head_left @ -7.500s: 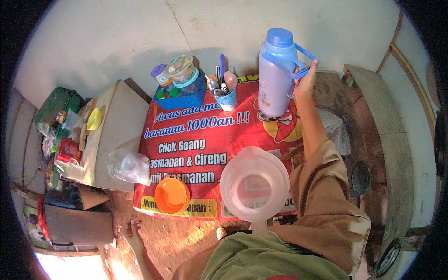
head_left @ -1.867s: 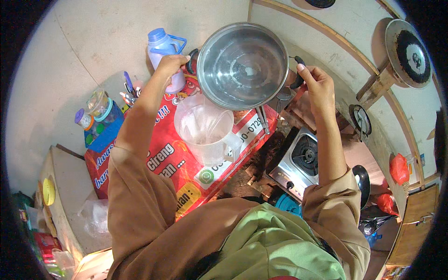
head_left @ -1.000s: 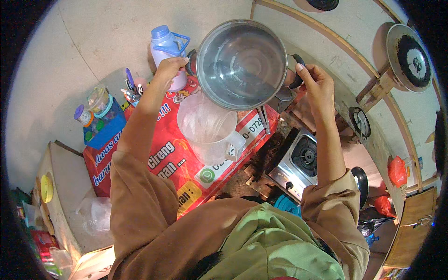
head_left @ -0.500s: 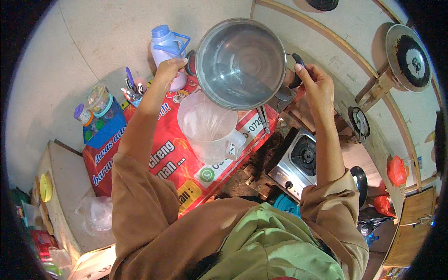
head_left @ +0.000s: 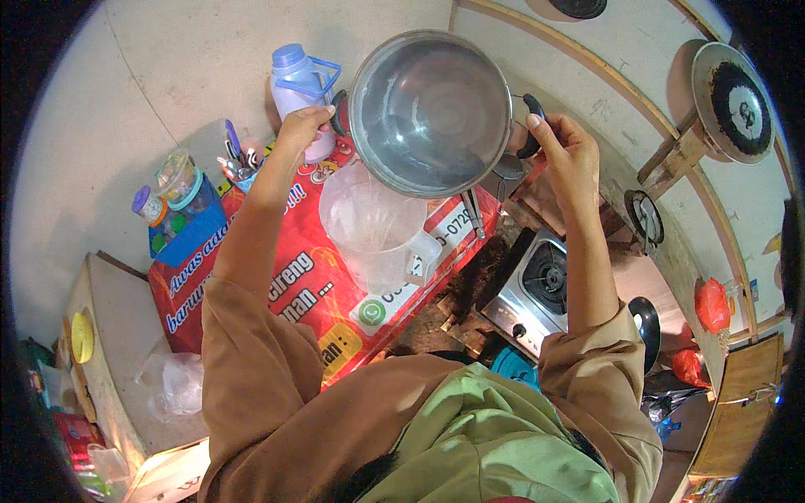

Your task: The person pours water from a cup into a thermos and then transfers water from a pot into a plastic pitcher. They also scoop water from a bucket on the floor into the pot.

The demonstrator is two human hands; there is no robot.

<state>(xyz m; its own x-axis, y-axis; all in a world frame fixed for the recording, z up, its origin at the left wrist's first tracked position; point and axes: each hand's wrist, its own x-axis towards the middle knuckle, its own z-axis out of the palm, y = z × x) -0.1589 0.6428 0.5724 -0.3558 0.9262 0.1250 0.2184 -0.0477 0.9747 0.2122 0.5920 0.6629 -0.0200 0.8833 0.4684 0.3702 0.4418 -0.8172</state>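
A wide metal pot (head_left: 432, 109) is held up on its side, its mouth turned toward me. My left hand (head_left: 303, 130) is closed on the dark left handle, and my right hand (head_left: 568, 151) grips the black handle opposite. The pot's lower rim hangs over the mouth of a clear plastic measuring jug (head_left: 369, 222), which stands upright with its handle to the right. Wet sheen marks the pot's inside. Whether liquid is still running into the jug I cannot tell.
Under the jug lies a red printed table cover (head_left: 289, 243). A lilac thermos (head_left: 293, 84) stands behind my left hand, a blue basket of jars (head_left: 189, 226) farther left. To the right are a metal gas stove (head_left: 537, 293), tongs (head_left: 474, 214) and a wall-hung wok (head_left: 734, 101).
The pot has shifted very slightly up and left and turned a little. A darker patch at its lower right inside has shrunk. Both hands keep their hold; the jug stays put.
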